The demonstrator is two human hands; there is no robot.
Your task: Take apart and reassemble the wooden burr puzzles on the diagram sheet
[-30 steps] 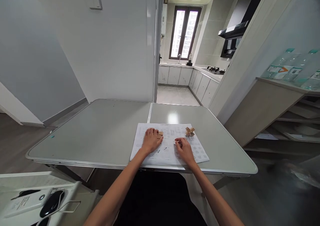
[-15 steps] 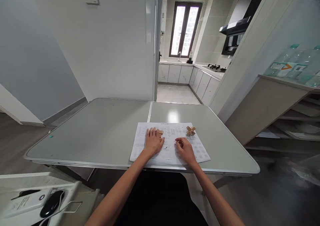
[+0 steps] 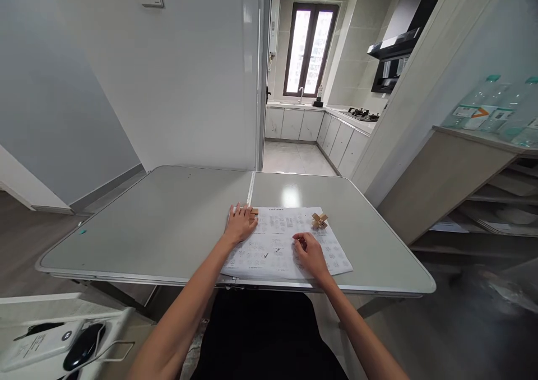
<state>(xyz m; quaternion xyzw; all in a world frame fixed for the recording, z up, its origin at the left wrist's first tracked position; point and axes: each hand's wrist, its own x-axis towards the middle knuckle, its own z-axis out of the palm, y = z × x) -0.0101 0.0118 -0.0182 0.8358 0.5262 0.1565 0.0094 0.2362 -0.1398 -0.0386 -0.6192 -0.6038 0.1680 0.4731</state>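
Observation:
My left hand (image 3: 240, 225) lies flat with fingers spread over several small wooden blocks (image 3: 254, 214), partly covering them at the upper left of a printed sheet (image 3: 252, 256). Over the sheet's right half rests my right hand (image 3: 310, 252), its fingers curled in and closed; whatever they hold, if anything, is hidden. Just beyond it, near the sheet's upper right corner, sits a cross-shaped wooden interlocking puzzle (image 3: 319, 221). The sheet carries rows of small diagrams and dark handwritten tick marks.
The paper lies on a grey-green table (image 3: 159, 223) with a metal edge and a centre seam. At lower left, a white drawer unit (image 3: 50, 301) holds a black mouse (image 3: 84, 346). Plastic bottles (image 3: 474, 108) stand on a shelf unit (image 3: 466, 172) at right.
My left hand has slid left and away from me across the sheet, and the wooden blocks under it have moved along. My right hand has barely moved.

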